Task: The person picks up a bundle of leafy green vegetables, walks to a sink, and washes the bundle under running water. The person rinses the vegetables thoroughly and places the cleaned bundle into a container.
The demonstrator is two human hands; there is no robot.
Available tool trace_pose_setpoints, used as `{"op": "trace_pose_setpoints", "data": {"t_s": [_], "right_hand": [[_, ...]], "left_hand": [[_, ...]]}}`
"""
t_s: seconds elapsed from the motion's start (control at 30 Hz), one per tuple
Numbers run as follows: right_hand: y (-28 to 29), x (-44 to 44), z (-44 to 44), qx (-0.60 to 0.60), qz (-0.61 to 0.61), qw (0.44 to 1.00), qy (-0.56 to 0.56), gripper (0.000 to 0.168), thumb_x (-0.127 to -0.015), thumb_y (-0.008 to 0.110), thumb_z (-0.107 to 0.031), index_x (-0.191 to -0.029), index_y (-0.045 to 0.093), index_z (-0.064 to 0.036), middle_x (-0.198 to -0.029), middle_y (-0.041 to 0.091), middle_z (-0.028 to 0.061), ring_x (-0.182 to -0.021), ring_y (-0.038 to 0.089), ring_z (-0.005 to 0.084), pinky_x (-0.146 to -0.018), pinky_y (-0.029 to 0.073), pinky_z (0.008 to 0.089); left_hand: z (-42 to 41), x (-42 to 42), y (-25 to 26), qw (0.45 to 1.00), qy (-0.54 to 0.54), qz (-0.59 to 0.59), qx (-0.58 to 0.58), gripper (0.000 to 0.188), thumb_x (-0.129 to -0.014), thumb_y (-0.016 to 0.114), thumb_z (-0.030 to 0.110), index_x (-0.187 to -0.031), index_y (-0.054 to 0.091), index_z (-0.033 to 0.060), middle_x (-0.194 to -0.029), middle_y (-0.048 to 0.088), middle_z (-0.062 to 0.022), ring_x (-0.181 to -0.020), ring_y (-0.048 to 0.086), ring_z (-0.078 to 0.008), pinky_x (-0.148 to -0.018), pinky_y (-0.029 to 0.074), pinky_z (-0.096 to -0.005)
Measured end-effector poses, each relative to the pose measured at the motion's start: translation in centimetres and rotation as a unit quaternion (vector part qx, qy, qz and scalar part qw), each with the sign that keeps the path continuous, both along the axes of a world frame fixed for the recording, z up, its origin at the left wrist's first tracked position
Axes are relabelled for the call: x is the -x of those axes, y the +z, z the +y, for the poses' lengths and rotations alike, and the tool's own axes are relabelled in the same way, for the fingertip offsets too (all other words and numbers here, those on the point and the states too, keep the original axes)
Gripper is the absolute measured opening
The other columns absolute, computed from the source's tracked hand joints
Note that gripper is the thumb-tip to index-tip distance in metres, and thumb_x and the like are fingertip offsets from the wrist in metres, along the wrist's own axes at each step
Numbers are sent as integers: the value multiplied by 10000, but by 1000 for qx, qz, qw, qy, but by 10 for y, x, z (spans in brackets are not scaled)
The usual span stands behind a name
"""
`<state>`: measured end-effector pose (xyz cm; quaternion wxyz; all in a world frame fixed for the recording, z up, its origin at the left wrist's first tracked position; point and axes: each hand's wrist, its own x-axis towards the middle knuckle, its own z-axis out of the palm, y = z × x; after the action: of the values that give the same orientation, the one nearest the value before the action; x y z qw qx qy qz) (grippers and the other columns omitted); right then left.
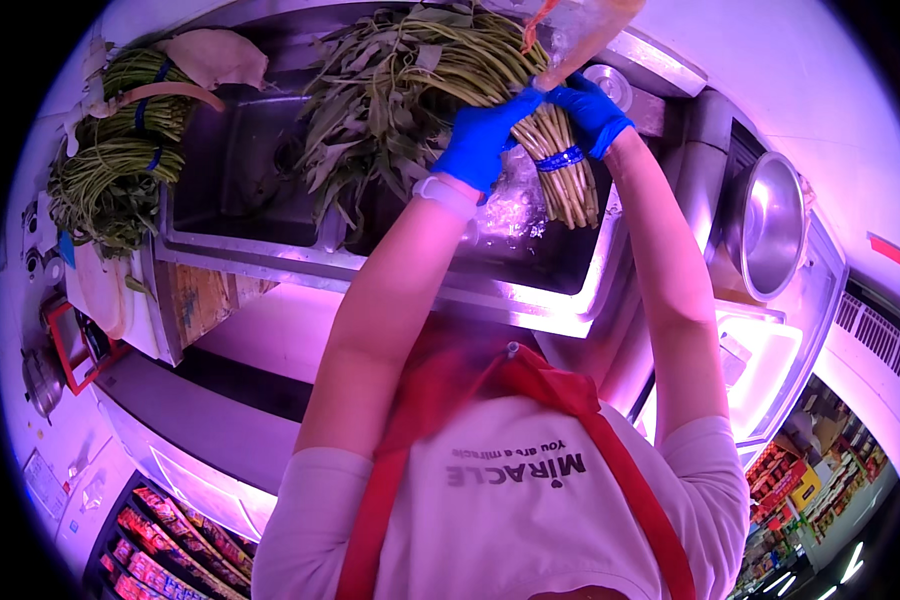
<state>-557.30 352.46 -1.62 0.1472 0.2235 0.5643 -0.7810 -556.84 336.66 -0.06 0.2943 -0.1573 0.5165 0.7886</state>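
Note:
A thick bundle of long-stemmed leafy greens lies across the sink, its leaves hanging to the left. A blue band ties its cut stems. My left hand, in a blue glove, grips the bundle from the left, above the band. From the other side my right hand, also gloved in blue, closes around the stems. The end of a pinkish hose comes down between my hands; whether my fingers touch it, I cannot tell. Water splashes in the right basin under the stems.
More banded greens are piled left of the left basin, under another tap hose. A metal bowl stands on the right. Below left is a worktop. Packaged goods fill shelves at the lower left.

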Motion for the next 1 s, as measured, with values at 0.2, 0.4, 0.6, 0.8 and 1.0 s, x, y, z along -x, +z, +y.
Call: {"op": "trace_pose_setpoints", "data": {"t_s": [0.2, 0.4, 0.6, 0.8, 1.0], "right_hand": [[3, -3, 7, 36, 7, 999, 23, 368, -788, 570, -81, -1136, 461, -31, -1043, 561, 94, -926, 567, 211, -811, 461, 326], [9, -8, -2, 75, 7, 997, 7, 372, -774, 583, -60, -1125, 464, -19, -1023, 567, 94, -925, 566, 208, -826, 449, 316], [12, -13, -5, 8, 64, 992, 110, 562, -716, 653, -42, -1211, 389, -11, -1099, 526, 99, -976, 534, 188, -855, 428, 312], [14, -14, 3, 87, 32, 995, 41, 461, -716, 580, 16, -1152, 434, -8, -1023, 556, 92, -940, 554, 206, -847, 430, 314], [12, -13, 3, 114, 41, 992, 41, 412, -723, 564, 18, -1118, 450, 3, -977, 572, 88, -904, 565, 201, -832, 437, 306]], "left_hand": [[-9, -5, -4, 995, 40, 1, -89, 320, -702, 651, 77, -1012, 570, 74, -922, 595, -30, -803, 578, -127, -636, 466, -249], [-5, -7, -10, 992, 69, -1, -104, 344, -722, 654, 83, -1049, 551, 57, -955, 587, -31, -828, 571, -131, -688, 460, -254], [1, 6, -14, 987, 79, 96, -100, 396, -699, 668, 16, -1066, 525, -13, -1002, 580, -72, -853, 574, -158, -727, 464, -272], [-9, 1, -11, 992, 93, 57, -60, 356, -704, 693, 100, -1027, 561, 33, -939, 590, -47, -805, 581, -146, -651, 477, -271], [-9, 0, -15, 983, 120, 82, -115, 364, -726, 664, 75, -1062, 539, 13, -993, 573, -63, -860, 568, -152, -712, 465, -270]]}}
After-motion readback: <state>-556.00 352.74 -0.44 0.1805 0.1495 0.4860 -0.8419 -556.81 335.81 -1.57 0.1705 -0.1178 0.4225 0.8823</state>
